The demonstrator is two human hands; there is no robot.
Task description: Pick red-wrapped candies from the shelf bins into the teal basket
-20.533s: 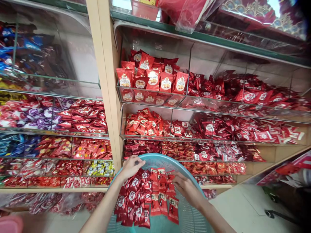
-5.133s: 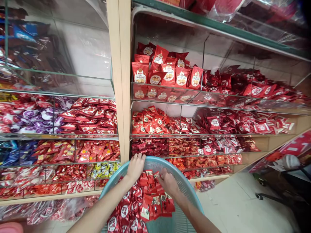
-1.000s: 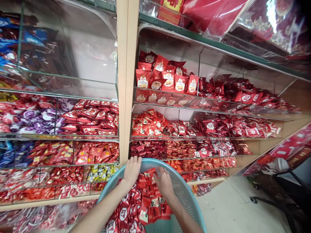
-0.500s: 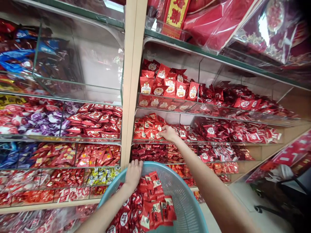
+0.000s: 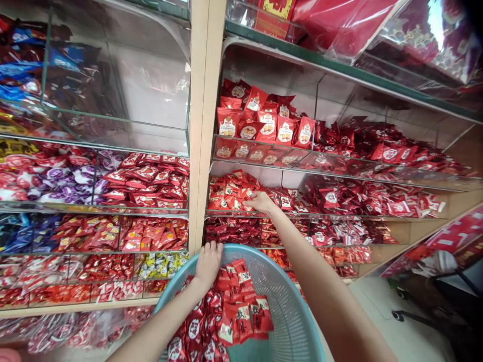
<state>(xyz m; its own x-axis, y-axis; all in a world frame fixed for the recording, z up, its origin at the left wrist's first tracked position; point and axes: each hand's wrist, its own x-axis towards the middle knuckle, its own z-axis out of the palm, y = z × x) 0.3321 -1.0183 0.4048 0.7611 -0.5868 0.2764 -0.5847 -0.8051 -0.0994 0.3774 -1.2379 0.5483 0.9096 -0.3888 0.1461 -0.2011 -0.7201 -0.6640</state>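
Note:
A blue plastic basket (image 5: pixel 289 296) with mesh sides is in front of me, partly filled with red candy packets (image 5: pixel 241 322) bearing cream labels and dark red ones with round white labels. My left hand (image 5: pixel 209 264) grips its far rim, fingers curled over the edge. Reaching into a shelf compartment, my right hand (image 5: pixel 261 202) has its thumb and fingers pinched at a pile of red candy packets (image 5: pixel 230 193) with cream labels and black characters. A packet at its fingertips is mostly hidden.
A wooden upright (image 5: pixel 202 125) divides the shelves. Clear front panels (image 5: pixel 264 153) edge the compartments, which hold several kinds of wrapped sweets. Purple and white sweets (image 5: pixel 71 176) lie at left. A wheeled chair base (image 5: pixel 415 317) stands on the floor at right.
The view has shifted slightly, so the shelves and basket sit a little differently in frame. My right hand stays at the same pile, and my left stays on the basket rim.

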